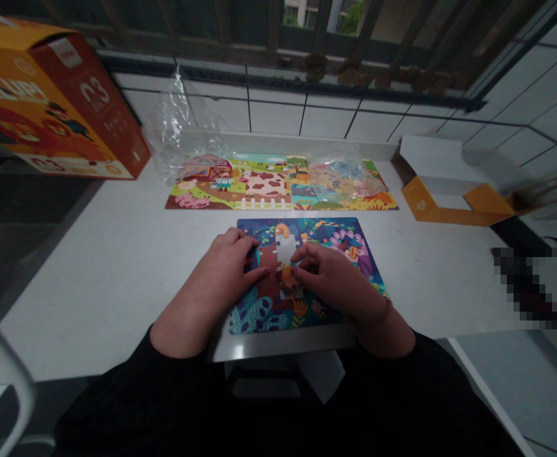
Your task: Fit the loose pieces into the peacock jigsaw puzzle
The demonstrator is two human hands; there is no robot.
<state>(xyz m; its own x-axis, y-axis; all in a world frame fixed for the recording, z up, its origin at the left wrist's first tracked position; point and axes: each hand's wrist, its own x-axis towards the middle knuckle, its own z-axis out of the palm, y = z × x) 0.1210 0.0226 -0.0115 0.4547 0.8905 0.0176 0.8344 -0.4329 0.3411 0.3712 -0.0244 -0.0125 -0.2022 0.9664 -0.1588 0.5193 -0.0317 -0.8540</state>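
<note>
A dark blue jigsaw puzzle (259, 314) with a picture of plants and animals lies on the white counter in front of me. A light grey gap shows in its middle, left of centre. My right hand (326, 270) pinches an orange and brown puzzle piece (286, 277) between thumb and fingertips, over the lower part of that gap. Whether the piece lies flat or tilted I cannot tell. My left hand (228, 260) rests on the puzzle's left edge, thumb and fingers apart, holding nothing; it covers part of the picture there.
Behind the puzzle lie a farm picture puzzle (263, 184) and another bright one (378, 200), partly under clear plastic wrapping (342, 168). More crumpled plastic (176, 120) stands at the back left. An orange box (87, 101) is at the left, an opened carton (440, 206) at the right.
</note>
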